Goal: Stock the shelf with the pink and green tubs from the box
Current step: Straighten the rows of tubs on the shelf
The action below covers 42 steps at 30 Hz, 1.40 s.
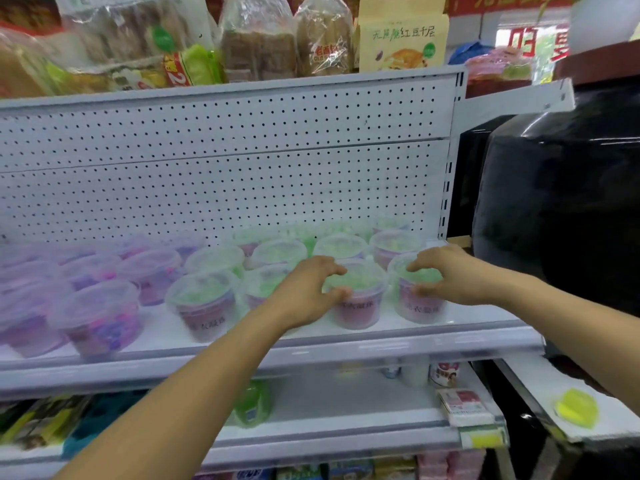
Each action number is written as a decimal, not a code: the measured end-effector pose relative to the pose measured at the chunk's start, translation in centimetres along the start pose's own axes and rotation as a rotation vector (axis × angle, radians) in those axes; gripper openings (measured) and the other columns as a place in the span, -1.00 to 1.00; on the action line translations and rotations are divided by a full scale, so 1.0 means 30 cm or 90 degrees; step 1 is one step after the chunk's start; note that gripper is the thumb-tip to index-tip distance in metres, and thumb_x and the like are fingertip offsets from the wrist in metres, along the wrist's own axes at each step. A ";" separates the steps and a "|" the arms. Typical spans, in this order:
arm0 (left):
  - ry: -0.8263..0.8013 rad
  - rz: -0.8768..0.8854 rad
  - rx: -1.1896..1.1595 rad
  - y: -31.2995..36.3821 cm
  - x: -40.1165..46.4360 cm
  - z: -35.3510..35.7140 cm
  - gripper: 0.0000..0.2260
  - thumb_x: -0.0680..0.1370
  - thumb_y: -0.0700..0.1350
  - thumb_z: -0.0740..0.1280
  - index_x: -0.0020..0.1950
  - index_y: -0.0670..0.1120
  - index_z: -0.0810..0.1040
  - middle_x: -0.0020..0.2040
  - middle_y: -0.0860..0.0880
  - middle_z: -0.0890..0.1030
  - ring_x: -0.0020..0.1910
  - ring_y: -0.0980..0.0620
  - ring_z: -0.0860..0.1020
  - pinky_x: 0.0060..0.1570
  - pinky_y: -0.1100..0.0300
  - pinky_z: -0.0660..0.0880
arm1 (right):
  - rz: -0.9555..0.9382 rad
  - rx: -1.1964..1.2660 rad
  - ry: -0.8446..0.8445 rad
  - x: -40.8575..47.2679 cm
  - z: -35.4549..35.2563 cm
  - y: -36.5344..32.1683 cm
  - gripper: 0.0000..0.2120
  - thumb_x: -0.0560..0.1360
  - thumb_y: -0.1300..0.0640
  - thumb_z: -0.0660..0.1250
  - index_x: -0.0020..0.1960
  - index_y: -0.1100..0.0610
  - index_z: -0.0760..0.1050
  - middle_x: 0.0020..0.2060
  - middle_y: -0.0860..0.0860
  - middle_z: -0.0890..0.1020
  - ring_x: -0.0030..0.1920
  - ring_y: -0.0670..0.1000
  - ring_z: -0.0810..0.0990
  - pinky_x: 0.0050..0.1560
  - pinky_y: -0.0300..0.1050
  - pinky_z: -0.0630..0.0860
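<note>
A white pegboard panel [225, 161] backs the shelving. Bagged bread [256, 39] lines the top shelf. A dark cabinet [561, 209] stands to the right.

Both bare forearms reach forward and upward, roughly parallel; the left hand [308, 289] is curled, thumb and fingers spread in a pinching arc; the right hand [446, 275] mirrors it, fingers bent, thumb low, wrist straight.

Green tubs [204, 296] on the shelf [311, 344]: at least nine visible, rear row blurred. Pink tubs [100, 317]: about seven, exact count unclear. Hands: two.
</note>
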State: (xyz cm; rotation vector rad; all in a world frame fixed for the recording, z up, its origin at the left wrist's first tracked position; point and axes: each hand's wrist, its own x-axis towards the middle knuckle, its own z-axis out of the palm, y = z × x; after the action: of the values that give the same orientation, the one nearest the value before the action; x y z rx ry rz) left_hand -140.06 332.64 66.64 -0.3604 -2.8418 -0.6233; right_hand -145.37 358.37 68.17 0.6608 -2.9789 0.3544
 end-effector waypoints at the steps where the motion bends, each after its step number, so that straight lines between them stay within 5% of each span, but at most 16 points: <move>1: 0.013 0.019 0.014 -0.037 0.000 -0.020 -0.61 0.55 0.08 0.31 0.36 0.00 0.47 0.45 -0.02 0.37 0.44 0.05 0.27 0.34 0.23 0.16 | -0.015 0.009 0.029 0.018 0.001 -0.025 -0.55 0.45 -0.16 0.34 0.29 -0.02 0.49 0.32 -0.08 0.49 0.35 0.02 0.37 0.37 -0.02 0.28; 5: 0.041 0.009 0.048 -0.242 0.022 -0.153 -0.66 0.58 0.03 0.28 0.32 -0.05 0.51 0.37 -0.05 0.45 0.38 -0.01 0.36 0.32 0.19 0.22 | -0.034 0.085 0.090 0.156 0.025 -0.154 -0.62 0.49 -0.13 0.32 0.26 -0.04 0.51 0.30 -0.11 0.48 0.34 -0.03 0.37 0.29 -0.15 0.25; 9: 0.081 -0.132 0.111 -0.519 0.059 -0.321 -0.66 0.59 0.10 0.22 0.31 0.02 0.50 0.34 -0.05 0.47 0.31 -0.08 0.43 0.26 0.08 0.36 | -0.014 0.087 0.073 0.337 0.063 -0.274 -0.67 0.53 -0.10 0.27 0.27 -0.08 0.50 0.33 -0.08 0.45 0.34 0.00 0.37 0.34 -0.07 0.29; 15: -0.126 -0.233 0.188 -0.740 0.112 -0.391 -0.50 0.55 0.22 0.23 0.42 0.01 0.39 0.43 -0.02 0.39 0.35 -0.05 0.40 0.25 0.13 0.31 | 0.100 0.063 0.011 0.481 0.130 -0.364 -0.68 0.50 -0.07 0.31 0.22 -0.01 0.55 0.31 -0.06 0.49 0.22 0.02 0.50 0.28 -0.05 0.39; 27: -0.128 -0.182 0.106 -0.732 0.161 -0.377 -0.35 0.43 0.28 0.36 0.41 -0.04 0.41 0.37 -0.01 0.47 0.32 -0.03 0.44 0.12 0.18 0.33 | 0.134 0.099 0.012 0.474 0.133 -0.409 -0.70 0.49 -0.05 0.35 0.18 0.00 0.59 0.21 -0.10 0.58 0.00 -0.11 0.50 0.06 -0.24 0.35; 34: -0.109 -0.195 0.044 -0.724 0.123 -0.373 -0.37 0.45 0.27 0.34 0.42 -0.03 0.39 0.45 -0.02 0.36 0.39 -0.05 0.36 0.25 0.11 0.31 | 0.164 0.109 -0.009 0.446 0.140 -0.411 -0.58 0.48 -0.11 0.34 0.31 -0.04 0.48 0.38 -0.04 0.42 0.31 0.01 0.43 0.24 -0.17 0.30; 39: 0.004 -0.110 -0.050 -0.667 -0.013 -0.392 -0.47 0.50 0.25 0.28 0.42 0.09 0.38 0.48 0.04 0.30 0.43 0.01 0.29 0.28 0.13 0.26 | 0.027 0.201 0.086 0.338 0.138 -0.491 -0.65 0.48 -0.13 0.33 0.25 -0.12 0.52 0.34 -0.15 0.44 0.29 -0.20 0.36 0.23 -0.33 0.15; 42: -0.013 -0.113 -0.091 -0.637 -0.144 -0.402 -0.47 0.44 0.31 0.30 0.37 0.17 0.42 0.44 0.12 0.36 0.39 0.10 0.33 0.18 0.21 0.25 | -0.058 0.234 0.024 0.237 0.156 -0.561 -0.63 0.35 -0.24 0.41 0.15 -0.24 0.56 0.22 -0.31 0.45 0.25 -0.30 0.37 0.22 -0.34 0.20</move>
State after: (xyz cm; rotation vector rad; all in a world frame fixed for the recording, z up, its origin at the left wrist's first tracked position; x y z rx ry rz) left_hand -139.50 309.75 68.96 -0.1386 -2.8778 -0.8650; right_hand -144.75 339.53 67.97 0.8056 -2.8572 0.9089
